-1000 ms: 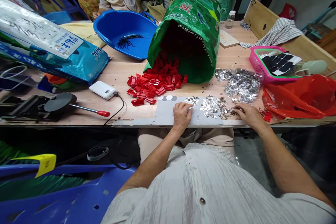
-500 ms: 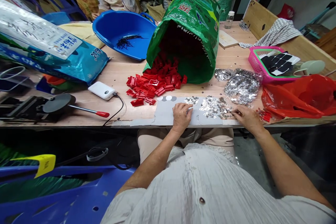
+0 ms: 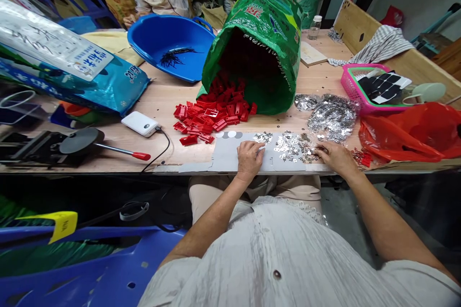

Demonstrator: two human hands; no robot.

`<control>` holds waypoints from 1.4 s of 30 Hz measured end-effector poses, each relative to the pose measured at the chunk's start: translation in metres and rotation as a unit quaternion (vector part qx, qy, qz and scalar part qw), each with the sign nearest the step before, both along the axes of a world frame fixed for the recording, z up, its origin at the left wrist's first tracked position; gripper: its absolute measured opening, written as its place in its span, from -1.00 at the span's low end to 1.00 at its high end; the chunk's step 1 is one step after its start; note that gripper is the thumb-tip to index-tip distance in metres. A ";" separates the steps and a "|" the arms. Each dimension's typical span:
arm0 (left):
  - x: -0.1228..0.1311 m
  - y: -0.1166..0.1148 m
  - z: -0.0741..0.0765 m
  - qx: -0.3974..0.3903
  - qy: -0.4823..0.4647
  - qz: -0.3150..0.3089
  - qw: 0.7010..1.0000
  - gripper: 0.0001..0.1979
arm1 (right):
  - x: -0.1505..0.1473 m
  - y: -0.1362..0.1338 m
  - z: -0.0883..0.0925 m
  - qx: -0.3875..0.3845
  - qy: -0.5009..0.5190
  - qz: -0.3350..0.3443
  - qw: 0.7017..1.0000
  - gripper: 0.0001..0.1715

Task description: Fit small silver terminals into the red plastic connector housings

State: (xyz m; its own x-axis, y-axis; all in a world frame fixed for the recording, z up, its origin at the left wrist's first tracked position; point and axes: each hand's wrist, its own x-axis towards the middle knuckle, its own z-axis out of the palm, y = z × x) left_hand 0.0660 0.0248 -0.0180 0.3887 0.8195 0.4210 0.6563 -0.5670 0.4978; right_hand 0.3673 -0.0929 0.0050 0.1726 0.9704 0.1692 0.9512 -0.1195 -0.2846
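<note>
My left hand (image 3: pixel 249 159) rests on a grey sheet (image 3: pixel 226 156) at the table's front edge, its fingers curled into a pinch. A small pale metal piece shows at its fingertips. Just beyond them lies a little heap of silver metal pieces (image 3: pixel 262 137). To the right is a larger spread of flat metal pieces (image 3: pixel 286 146), with darker ones along its right side. My right hand (image 3: pixel 336 156) reaches in from the right, thumb and fingers drawn together at the edge of that spread. What they pinch is too small to make out. Pale round discs (image 3: pixel 232 134) lie at the sheet's upper left.
Red plastic parts (image 3: pixel 201 120) spill from a green sack (image 3: pixel 259 24). A bag of metal pieces (image 3: pixel 333 117), a pink basket (image 3: pixel 347 86) and a red bag (image 3: pixel 410 132) lie right. Left are a lever tool (image 3: pixel 81 141), white device (image 3: pixel 140 123) and blue basin (image 3: pixel 144 41). Someone sits opposite.
My right hand has shifted slightly left, further over the edge of the metal pieces. My left hand has stayed in practically the same place.
</note>
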 end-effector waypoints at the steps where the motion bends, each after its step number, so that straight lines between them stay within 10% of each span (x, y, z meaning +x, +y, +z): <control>1: 0.000 0.000 0.000 0.000 -0.001 0.001 1.000 -0.83 | -0.002 0.002 -0.001 -0.007 -0.006 -0.005 1.000 -0.77; 42: -0.002 0.000 -0.002 0.014 -0.007 -0.005 1.000 -0.84 | -0.018 0.000 0.000 0.018 -0.051 0.088 0.995 -0.75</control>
